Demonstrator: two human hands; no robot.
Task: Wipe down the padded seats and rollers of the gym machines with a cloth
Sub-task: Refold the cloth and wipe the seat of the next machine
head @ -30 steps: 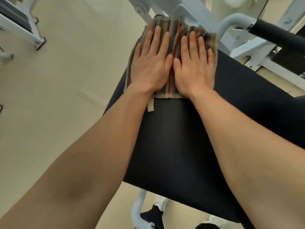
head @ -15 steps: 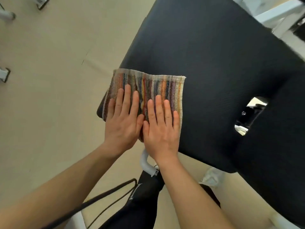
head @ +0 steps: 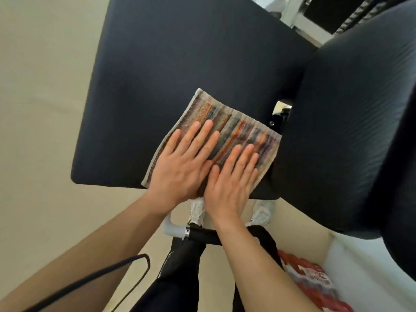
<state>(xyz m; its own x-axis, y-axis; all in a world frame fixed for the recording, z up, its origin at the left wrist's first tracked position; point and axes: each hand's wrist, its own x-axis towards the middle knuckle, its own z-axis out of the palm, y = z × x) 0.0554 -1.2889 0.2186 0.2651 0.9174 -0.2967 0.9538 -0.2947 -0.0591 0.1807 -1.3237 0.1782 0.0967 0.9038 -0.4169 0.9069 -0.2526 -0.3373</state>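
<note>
- Here, a person presses both palms flat onto a striped cloth (head: 227, 129) spread across the near right corner of a dark padded seat (head: 180, 70).
- The left hand (head: 182, 167) lies fully open, fingers together and extended, resting on the cloth's left half without gripping it.
- The right hand (head: 231, 183) sits just beside it, thumb touching the left hand, equally flat and outstretched on the cloth, grasping nothing.
- The cloth's near edge reaches the seat's front rim; its far corner points toward the middle of the pad.
- A second dark cushion (head: 351, 131) stands to the right, a narrow gap with metal fittings (head: 279, 113) between it and the seat.
- Below the seat edge, white shoes (head: 261, 212), black trousers (head: 180, 273) and a white bar with a black grip (head: 177, 230) show above the pale floor (head: 40, 109).
</note>
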